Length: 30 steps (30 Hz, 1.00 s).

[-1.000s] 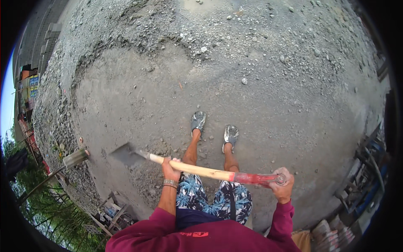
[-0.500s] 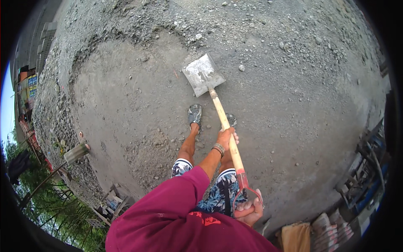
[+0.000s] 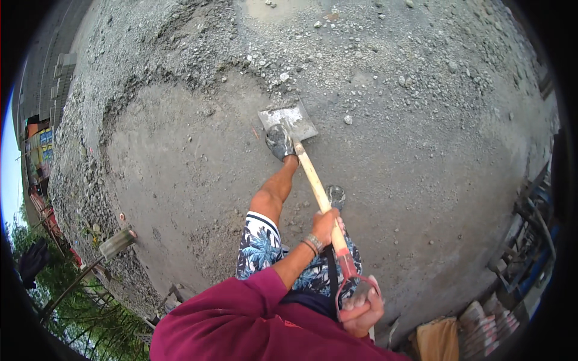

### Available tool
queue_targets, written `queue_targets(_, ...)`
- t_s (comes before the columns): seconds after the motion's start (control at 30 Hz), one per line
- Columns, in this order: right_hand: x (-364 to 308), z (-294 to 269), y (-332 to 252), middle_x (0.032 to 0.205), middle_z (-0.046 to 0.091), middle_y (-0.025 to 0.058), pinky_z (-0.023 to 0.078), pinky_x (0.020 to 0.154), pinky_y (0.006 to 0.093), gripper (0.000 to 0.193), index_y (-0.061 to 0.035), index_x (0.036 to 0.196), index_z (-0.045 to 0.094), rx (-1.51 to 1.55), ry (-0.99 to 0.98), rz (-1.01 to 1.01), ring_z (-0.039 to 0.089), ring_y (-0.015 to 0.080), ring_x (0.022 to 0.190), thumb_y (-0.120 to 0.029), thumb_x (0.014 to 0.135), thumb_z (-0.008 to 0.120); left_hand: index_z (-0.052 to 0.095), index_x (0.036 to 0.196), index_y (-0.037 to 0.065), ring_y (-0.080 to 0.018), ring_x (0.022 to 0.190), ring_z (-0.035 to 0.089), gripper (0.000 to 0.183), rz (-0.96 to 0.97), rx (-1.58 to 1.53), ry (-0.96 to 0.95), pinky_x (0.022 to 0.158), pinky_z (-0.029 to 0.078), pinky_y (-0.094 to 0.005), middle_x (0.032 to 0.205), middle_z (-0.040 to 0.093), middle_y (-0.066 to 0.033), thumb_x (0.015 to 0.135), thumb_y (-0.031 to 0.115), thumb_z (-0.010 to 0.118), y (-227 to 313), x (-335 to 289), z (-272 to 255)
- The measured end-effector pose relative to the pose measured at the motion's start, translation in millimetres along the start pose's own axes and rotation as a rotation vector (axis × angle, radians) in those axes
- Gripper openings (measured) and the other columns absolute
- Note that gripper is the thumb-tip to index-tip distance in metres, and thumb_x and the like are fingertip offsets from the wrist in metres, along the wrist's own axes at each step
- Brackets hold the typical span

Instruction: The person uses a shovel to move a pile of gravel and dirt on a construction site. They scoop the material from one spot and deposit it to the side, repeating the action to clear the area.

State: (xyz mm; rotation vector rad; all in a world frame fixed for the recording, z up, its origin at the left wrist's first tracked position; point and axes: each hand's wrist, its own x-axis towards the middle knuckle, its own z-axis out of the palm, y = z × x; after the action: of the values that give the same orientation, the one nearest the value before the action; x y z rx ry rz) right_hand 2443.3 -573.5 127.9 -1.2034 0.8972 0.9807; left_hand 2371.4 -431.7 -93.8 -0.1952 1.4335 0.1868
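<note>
I hold a square-bladed shovel (image 3: 311,175) with both hands. My left hand (image 3: 326,227), with a band at the wrist, is wrapped round the pale wooden shaft at its lower part. At the end nearest me, my right hand (image 3: 367,310) is closed on the grip of the red D-shaped handle (image 3: 347,265). The worn metal blade (image 3: 304,125) lies low at the edge of the grey gravel (image 3: 289,66), with some gravel along its far edge. My left foot, in a dark patterned shoe (image 3: 279,141), is against or on the blade's left rear; which, I cannot tell.
Loose stones and gravel spread beyond the blade and down the left. My right shoe (image 3: 336,196) stands on packed grey ground right of the shaft. A post with a blocky end (image 3: 118,242) is at left. Sacks (image 3: 438,339) lie at lower right, below piled scrap (image 3: 530,231).
My left foot has stepped forward to the shovel blade. The blade and both hands have shifted slightly nearer me in the picture, and gravel now shows at the blade's far edge.
</note>
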Motion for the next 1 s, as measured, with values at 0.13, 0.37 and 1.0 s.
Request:
queue_targets(0.13,85.3,78.2,60.5,0.054,0.046,0.0013,0.044,0.043,0.0345,0.030,-0.0078,0.115,0.055,0.100,-0.049,0.126,0.047,0.0167,0.043,-0.017,0.087,0.054,0.049,0.088,0.002,-0.0193,0.046,0.053,0.015,0.123,0.148,0.163,0.043,0.050,-0.0405,0.064,0.053,-0.0080,0.081,0.010,0.060,120.2,63.6,-6.7)
queue_targets(0.37,71.4,72.1,75.2,0.056,0.047,0.0047,0.046,0.043,0.0362,0.043,-0.0014,0.126,0.048,-0.092,-0.101,-0.032,0.047,0.0191,0.043,-0.013,0.085,0.053,0.050,0.090,0.006,-0.0178,0.049,0.053,0.015,0.152,0.034,-0.019,0.044,0.049,-0.0397,0.064,0.053,-0.0051,0.082,0.014,0.061,112.1,71.6,-27.7)
queue_targets(1.0,192.2,9.2,97.9,0.064,0.048,0.0019,0.044,0.042,0.0309,0.010,-0.0057,0.091,0.060,-0.384,0.584,-0.216,0.050,0.0172,0.049,-0.008,0.082,0.061,0.053,0.105,-0.005,-0.0301,0.074,0.067,0.037,0.284,0.284,-0.032,0.067,0.057,-0.0496,0.083,0.064,-0.0161,0.083,0.021,0.067,175.0,238.5,-42.4)
